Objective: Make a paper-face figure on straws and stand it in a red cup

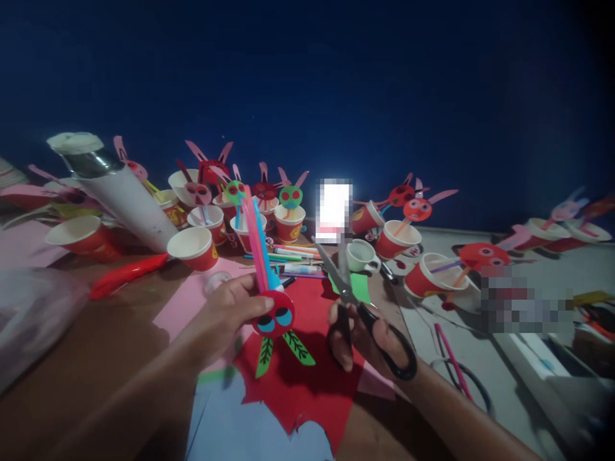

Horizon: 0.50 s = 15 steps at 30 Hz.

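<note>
My left hand (233,312) is closed on a red paper rabbit head (277,310), its thumb across the edge. The head hangs upside down: its green ears (298,349) with dark leaf-like marks point down, and its eyes are blue and black. Pink and blue straws (258,243) rise from it. In my right hand (358,336) are black-handled scissors (346,291), fingers through the loops, blades apart and pointing up, to the right of the rabbit head and not touching it. Below both hands lies a torn-edged sheet of red paper (307,397).
Several red paper cups (193,248) with paper animal heads line the back. Felt pens (298,253) and a white mug (362,256) stand behind my hands. A white cylinder (127,198) leans at left, near a plastic bag (36,326). Pale blue paper (240,422) lies in front.
</note>
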Each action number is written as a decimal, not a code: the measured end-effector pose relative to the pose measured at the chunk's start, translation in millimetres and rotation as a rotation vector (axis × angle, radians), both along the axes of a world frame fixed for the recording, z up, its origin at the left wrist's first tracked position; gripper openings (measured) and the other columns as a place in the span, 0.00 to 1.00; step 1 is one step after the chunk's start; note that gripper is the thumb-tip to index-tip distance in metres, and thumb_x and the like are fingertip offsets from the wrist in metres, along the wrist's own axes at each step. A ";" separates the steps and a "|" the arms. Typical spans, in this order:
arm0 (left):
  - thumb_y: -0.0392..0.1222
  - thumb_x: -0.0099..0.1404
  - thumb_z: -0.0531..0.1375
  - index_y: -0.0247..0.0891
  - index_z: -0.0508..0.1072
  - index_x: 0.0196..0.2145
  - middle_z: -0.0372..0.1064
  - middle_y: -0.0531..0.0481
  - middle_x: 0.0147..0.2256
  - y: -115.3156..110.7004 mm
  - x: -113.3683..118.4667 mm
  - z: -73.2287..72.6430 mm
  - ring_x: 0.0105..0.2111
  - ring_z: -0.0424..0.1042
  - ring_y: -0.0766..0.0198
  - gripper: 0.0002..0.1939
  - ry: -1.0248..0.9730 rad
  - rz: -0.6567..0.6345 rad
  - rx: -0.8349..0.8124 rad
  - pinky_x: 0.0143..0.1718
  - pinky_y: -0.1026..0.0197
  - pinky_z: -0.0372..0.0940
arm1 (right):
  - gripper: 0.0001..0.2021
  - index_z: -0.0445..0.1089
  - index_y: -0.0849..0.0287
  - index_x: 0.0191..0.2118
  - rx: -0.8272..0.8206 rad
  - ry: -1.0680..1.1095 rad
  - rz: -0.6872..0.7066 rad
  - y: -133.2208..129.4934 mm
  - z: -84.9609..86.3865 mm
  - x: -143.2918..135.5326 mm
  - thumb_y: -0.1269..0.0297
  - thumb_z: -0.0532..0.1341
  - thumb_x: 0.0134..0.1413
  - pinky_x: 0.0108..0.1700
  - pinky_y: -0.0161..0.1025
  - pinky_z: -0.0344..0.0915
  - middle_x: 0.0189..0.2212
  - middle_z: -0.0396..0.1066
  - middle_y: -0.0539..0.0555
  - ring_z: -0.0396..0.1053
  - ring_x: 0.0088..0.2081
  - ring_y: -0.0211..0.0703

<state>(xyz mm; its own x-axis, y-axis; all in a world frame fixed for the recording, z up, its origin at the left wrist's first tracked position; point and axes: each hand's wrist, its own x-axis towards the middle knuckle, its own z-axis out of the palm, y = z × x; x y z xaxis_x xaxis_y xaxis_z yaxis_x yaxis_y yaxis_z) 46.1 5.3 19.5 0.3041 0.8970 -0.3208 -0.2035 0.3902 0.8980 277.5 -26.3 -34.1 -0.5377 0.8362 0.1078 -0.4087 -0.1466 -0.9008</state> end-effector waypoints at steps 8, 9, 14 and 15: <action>0.48 0.58 0.61 0.33 0.72 0.31 0.72 0.48 0.25 -0.5 9.3 -36.7 0.20 0.69 0.65 0.13 0.461 -0.369 0.061 0.22 0.64 0.64 | 0.28 0.65 0.61 0.43 0.036 -0.010 -0.056 -0.6 13.7 4.2 0.39 0.55 0.52 0.24 0.34 0.60 0.20 0.64 0.50 0.63 0.20 0.37; 0.50 0.58 0.60 0.33 0.72 0.30 0.71 0.50 0.23 -0.8 10.3 -40.7 0.18 0.67 0.67 0.14 0.519 -0.392 0.076 0.19 0.66 0.62 | 0.29 0.64 0.62 0.44 0.039 -0.014 -0.051 -0.8 14.4 3.9 0.38 0.55 0.51 0.25 0.34 0.60 0.21 0.64 0.50 0.64 0.21 0.38; 0.50 0.58 0.57 0.34 0.69 0.25 0.63 0.55 0.16 -1.8 17.3 -54.0 0.15 0.63 0.68 0.14 0.665 -0.408 0.087 0.16 0.68 0.57 | 0.30 0.63 0.63 0.47 0.045 -0.012 -0.024 -1.3 14.2 5.5 0.39 0.55 0.52 0.26 0.35 0.61 0.21 0.65 0.50 0.63 0.21 0.37; 0.49 0.57 0.57 0.35 0.70 0.25 0.63 0.55 0.16 -2.1 19.1 -55.5 0.15 0.62 0.68 0.14 0.690 -0.404 0.091 0.16 0.67 0.57 | 0.30 0.63 0.63 0.47 0.039 -0.010 -0.028 -1.3 14.7 6.0 0.38 0.55 0.52 0.26 0.35 0.61 0.21 0.65 0.50 0.62 0.21 0.37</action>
<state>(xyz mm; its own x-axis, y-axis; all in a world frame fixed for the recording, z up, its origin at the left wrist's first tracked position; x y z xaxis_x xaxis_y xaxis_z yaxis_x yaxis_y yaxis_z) 65.2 3.2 -35.9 0.3709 0.7915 -0.4859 0.5501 0.2343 0.8016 283.5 -27.6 -19.4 -0.5149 0.8465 0.1354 -0.4035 -0.1000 -0.9095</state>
